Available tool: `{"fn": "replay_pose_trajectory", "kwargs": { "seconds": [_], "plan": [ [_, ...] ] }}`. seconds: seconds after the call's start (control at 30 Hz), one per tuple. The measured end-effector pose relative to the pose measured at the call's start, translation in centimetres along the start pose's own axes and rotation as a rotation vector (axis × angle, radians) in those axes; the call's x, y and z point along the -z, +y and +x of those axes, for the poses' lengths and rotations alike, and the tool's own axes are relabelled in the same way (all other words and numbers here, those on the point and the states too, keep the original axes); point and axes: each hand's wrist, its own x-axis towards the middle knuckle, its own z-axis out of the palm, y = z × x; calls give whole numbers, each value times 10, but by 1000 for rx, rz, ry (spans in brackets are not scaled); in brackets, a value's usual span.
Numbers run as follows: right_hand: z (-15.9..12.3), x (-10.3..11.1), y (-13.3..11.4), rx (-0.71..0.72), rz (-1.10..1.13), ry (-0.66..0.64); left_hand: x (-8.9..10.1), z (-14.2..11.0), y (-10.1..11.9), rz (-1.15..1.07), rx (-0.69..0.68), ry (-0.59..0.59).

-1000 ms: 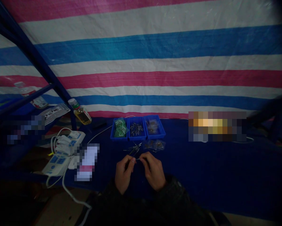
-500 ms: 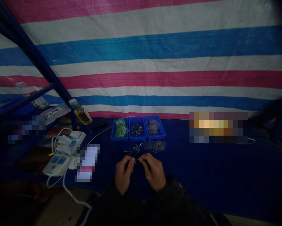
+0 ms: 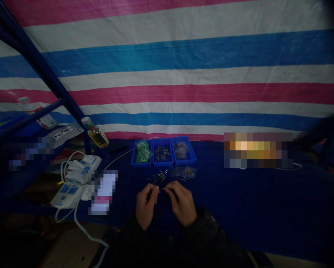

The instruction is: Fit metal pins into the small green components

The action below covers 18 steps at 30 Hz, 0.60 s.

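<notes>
Between my two hands a thin metal rod [image 3: 162,189] lies level, pinched at both ends. My left hand [image 3: 146,204] is closed on one end with thumb and finger; my right hand [image 3: 182,203] pinches the other. The rod's ends are hidden by the fingertips, and it is too small to name more closely. Just beyond the fingers several slim metal rods [image 3: 160,175] lie loose on the blue table [image 3: 239,208]. Beside them rest small clear plastic bags [image 3: 187,172] with tiny parts inside.
Three joined blue trays [image 3: 162,163] hold green bags, metal rods and clear bags. To the left are a white power strip [image 3: 67,190] with cables, a blurred phone-like panel [image 3: 104,191] and a bottle [image 3: 98,136]. Behind hangs a striped sheet [image 3: 183,93].
Both hands keep hold of the thin rod in nearly the same place. My left fingertips have shifted very slightly left, so a little more of the rod shows.
</notes>
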Motion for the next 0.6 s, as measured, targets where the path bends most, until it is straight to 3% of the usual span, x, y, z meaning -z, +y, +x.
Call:
{"fn": "replay_pose_trajectory", "kwargs": {
  "seconds": [0.23,0.6],
  "plan": [
    [-2,-3,6,-8,-36,-53,-1,-1,5,54,-23,-144],
    [-1,-1,1,12,1,-61,-1,-1,7,61,-18,-111]
  ]
}}
